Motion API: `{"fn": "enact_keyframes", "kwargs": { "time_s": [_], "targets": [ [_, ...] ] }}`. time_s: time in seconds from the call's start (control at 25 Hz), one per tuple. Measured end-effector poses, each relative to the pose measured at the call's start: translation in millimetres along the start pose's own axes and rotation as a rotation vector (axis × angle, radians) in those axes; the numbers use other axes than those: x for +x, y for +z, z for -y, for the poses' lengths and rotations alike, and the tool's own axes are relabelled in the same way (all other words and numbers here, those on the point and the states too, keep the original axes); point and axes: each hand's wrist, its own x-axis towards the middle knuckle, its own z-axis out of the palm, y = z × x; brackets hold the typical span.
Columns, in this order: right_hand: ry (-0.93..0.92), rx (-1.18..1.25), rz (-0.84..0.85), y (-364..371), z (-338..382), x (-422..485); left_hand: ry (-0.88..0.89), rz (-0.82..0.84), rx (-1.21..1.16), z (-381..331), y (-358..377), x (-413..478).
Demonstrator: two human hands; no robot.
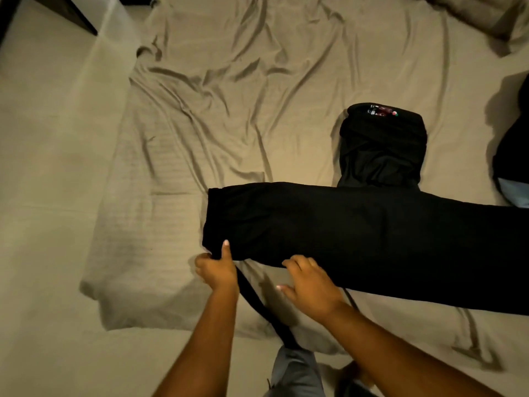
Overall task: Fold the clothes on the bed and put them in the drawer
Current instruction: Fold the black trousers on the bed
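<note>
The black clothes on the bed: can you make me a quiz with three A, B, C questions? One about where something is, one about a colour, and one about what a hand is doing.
1. Where is the folded black bundle?
A. On the floor.
B. On the bed sheet, just beyond the long black garment.
C. In a drawer.

2. What colour is the bed sheet?
A. Blue.
B. Red.
C. Beige.

3. What is the left hand doing?
A. Pinching the end corner of the long black garment.
B. Resting flat on the bed sheet.
C. Holding a hanger.

Answers:
1 B: the folded black bundle sits on the bed sheet behind the far edge of the long black garment.
2 C: the wrinkled sheet looks beige all over.
3 A: its thumb lies on top of the cloth at the corner.
</note>
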Motion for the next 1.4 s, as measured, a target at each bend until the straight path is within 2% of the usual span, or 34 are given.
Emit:
{"fn": "enact_keyframes", "kwargs": {
  "time_s": [0.08,0.24,0.32,0.44,0.56,0.64,0.76,0.92,1.04,1.16,1.2,1.24,1.32,1.4],
  "targets": [
    [0.055,0.136,0.164,11.8,13.0,3.4,-0.095,0.061,-0.181,10.2,-1.8,-1.7],
    [0.08,0.293,0.219,22.9,30.5,13.3,-0.23,0.362,-0.344,7.3,-19.5,-27.1],
    [0.063,0.34,0.289,26.6,36.4,18.2,-0.236,0.516,-0.426,-1.1,-26.7,-37.6],
    [0.093,0.558,0.291,30.3,46.8,24.8,-0.262,0.603,-0.496,-10.1,-31.6,-43.5],
    [0.226,0.957,0.311,20.4,53.2,24.2,-0.296,0.659,-0.568,-20.2,-35.3,-44.3],
    [0.264,1.094,0.362,5.4,50.2,17.7,-0.295,0.66,-0.616,-27.8,-35.9,-41.8],
    [0.294,1.004,0.347,-26.1,40.0,15.4,-0.21,0.676,-0.589,-46.2,-35.5,-37.5],
    [0.325,0.866,0.071,-81.8,9.7,38.4,-0.108,0.605,-0.561,-65.1,-34.0,-19.9],
    [0.233,0.468,-0.105,-132.1,-1.6,45.8,-0.122,0.537,-0.568,-64.3,-32.5,-10.0],
    [0.029,0.152,-0.397,-154.8,-5.8,52.7,-0.159,0.492,-0.546,-54.6,-25.0,-10.6],
    [-0.02,0.038,-0.445,-155.6,-8.8,56.5,-0.174,0.447,-0.521,-49.1,-22.1,-10.7],
    [-0.027,-0.091,-0.41,-154.3,-11.6,59.5,-0.194,0.377,-0.493,-42.0,-18.7,-9.5],
    [0.088,-0.346,-0.159,-141.1,-18.2,62.4,-0.255,0.198,-0.463,-28.5,-13.5,-7.1],
    [0.128,-0.475,0.009,-124.5,-18.5,58.6,-0.314,0.146,-0.486,-25.6,-12.4,-9.6]
  ]
}}
